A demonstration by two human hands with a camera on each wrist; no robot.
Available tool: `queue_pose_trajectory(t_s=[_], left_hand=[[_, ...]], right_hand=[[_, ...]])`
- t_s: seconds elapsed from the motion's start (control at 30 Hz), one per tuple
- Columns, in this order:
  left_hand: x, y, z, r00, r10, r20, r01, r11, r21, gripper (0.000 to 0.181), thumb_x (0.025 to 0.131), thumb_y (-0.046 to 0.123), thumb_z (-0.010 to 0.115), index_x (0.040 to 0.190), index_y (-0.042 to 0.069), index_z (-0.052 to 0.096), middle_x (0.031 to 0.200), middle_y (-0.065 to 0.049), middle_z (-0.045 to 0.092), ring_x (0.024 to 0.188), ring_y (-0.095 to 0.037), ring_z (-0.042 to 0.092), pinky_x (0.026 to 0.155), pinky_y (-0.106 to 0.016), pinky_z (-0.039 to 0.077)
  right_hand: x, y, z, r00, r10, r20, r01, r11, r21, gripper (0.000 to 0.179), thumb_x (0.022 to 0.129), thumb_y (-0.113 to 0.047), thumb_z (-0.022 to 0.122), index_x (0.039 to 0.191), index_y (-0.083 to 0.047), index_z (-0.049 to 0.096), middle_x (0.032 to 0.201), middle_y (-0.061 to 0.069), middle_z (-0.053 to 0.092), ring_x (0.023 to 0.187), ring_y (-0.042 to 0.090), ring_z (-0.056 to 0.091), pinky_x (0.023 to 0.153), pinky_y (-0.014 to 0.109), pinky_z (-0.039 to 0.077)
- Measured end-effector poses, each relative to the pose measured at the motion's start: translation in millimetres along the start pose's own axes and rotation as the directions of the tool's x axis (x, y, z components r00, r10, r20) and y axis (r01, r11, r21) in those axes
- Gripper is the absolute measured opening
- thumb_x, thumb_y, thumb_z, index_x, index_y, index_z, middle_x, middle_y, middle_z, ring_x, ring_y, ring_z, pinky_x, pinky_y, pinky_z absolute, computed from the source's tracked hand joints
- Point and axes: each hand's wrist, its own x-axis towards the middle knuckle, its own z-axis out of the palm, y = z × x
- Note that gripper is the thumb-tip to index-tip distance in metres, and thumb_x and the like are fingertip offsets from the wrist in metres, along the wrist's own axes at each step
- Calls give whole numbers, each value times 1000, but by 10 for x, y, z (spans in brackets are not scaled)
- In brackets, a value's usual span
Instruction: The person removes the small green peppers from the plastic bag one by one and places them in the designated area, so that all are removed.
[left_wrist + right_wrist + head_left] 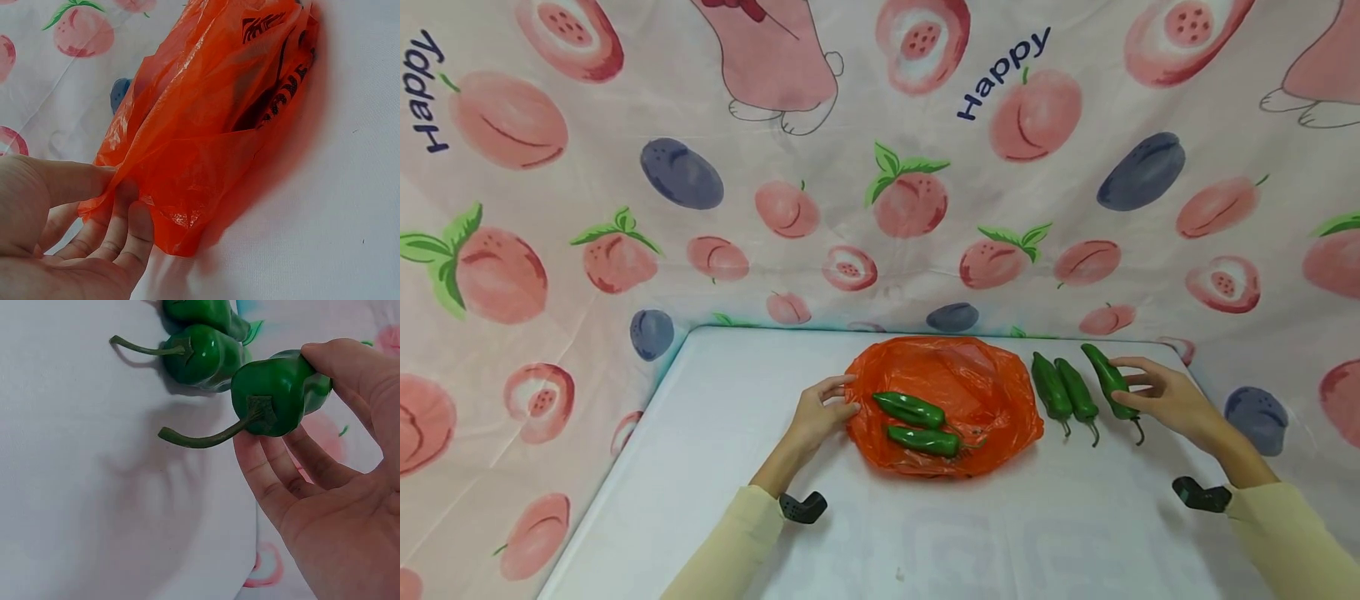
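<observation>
An orange plastic bag (pixel 985 383) lies opened out on the white table, with two green peppers (pixel 910 410) on it. At the bag's left edge, my left hand (pixel 820 414) pinches the thin plastic between thumb and fingers, plain in the left wrist view. On the right, my right hand (pixel 1172 400) holds a green pepper (pixel 275 394) by its sides, its curved stem pointing back toward me. Below that pepper, a shadow falls on the table in the right wrist view. Two more green peppers (pixel 1052 390) lie side by side between the bag and my right hand.
The white table (pixel 737 375) ends at the back against a hanging cloth (pixel 865 125) printed with fruit. Black devices (pixel 805 507) sit at both wrists. Dark printing (pixel 284 94) shows on the bag's side.
</observation>
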Motion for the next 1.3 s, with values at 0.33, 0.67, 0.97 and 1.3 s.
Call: queue_pose_trajectory(t_s=[0.33,0.67,0.97,1.3], left_hand=[[-23,39,10,1000,0,2,0,1000,3,47,92,-2,71,137,7,64,119,-18,60,82,-19,65,75,-33,61],[-9,23,8,1000,-4,8,4,1000,-10,46,92,-1,72,137,8,64,121,-19,60,81,-18,66,74,-29,60],[-24,10,5,1000,-20,6,20,1000,-20,47,92,-1,71,137,11,65,121,-17,59,83,-20,66,73,-28,60],[-27,-12,7,999,-35,2,35,999,-9,46,92,1,72,137,12,65,123,-17,58,87,-22,65,73,-28,60]], right_hand=[[57,95,68,999,41,0,-41,999,32,69,100,-37,67,156,-8,38,144,37,45,123,58,52,91,69,50],[171,252,139,998,69,-6,-68,995,77,71,99,-37,69,155,-6,38,143,39,45,125,57,49,79,40,60],[244,351,188,994,112,16,-113,990,82,73,98,-41,70,155,-6,39,140,38,47,124,53,51,82,44,60],[301,429,235,989,137,48,-139,989,55,76,96,-45,71,154,-4,41,142,38,45,126,54,47,87,52,58]])
